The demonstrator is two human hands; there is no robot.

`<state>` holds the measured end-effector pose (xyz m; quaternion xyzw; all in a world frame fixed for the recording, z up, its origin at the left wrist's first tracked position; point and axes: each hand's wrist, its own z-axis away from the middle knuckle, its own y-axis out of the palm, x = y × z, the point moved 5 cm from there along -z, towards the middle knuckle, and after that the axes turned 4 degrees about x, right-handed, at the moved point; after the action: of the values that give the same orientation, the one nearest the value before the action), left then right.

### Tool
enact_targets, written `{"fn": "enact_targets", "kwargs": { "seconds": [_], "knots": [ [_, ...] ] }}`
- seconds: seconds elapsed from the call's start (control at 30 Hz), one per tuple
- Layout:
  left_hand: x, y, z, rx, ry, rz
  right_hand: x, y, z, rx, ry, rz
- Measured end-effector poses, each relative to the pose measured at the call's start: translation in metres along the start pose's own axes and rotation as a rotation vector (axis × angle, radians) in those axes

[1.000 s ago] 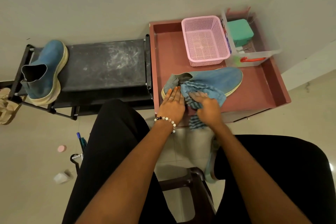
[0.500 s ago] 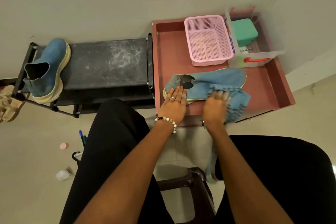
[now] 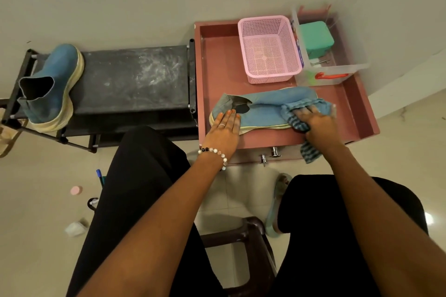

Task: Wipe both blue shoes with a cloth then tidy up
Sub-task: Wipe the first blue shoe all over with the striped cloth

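One blue shoe (image 3: 264,108) lies on its side on the reddish table (image 3: 219,72), toe pointing right. My left hand (image 3: 224,129) lies flat on its heel end, fingers straight. My right hand (image 3: 318,123) presses a blue striped cloth (image 3: 293,117) against the toe, with fingers spread over it; the cloth's tail hangs over the table's front edge. The second blue shoe (image 3: 52,87) stands upright at the left end of the black rack (image 3: 130,79).
A pink basket (image 3: 269,49) and a clear box (image 3: 337,70) with a green item stand at the table's back. My legs and a dark stool (image 3: 241,236) are below. Small items lie on the floor at left, and a sandal (image 3: 6,137) at the left edge.
My right hand has swept the cloth along the shoe from the heel end to the toe. My left hand has stayed on the heel end.
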<state>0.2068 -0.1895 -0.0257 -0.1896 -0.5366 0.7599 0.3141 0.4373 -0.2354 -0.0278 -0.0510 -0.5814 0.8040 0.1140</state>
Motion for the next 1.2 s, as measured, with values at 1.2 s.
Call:
{"fn": "enact_targets", "kwargs": {
  "seconds": [1.2],
  "knots": [
    [0.004,-0.007,-0.007,0.154,0.056,-0.027,0.135,-0.002,0.007,0.039,-0.195,-0.52]
  ]
}}
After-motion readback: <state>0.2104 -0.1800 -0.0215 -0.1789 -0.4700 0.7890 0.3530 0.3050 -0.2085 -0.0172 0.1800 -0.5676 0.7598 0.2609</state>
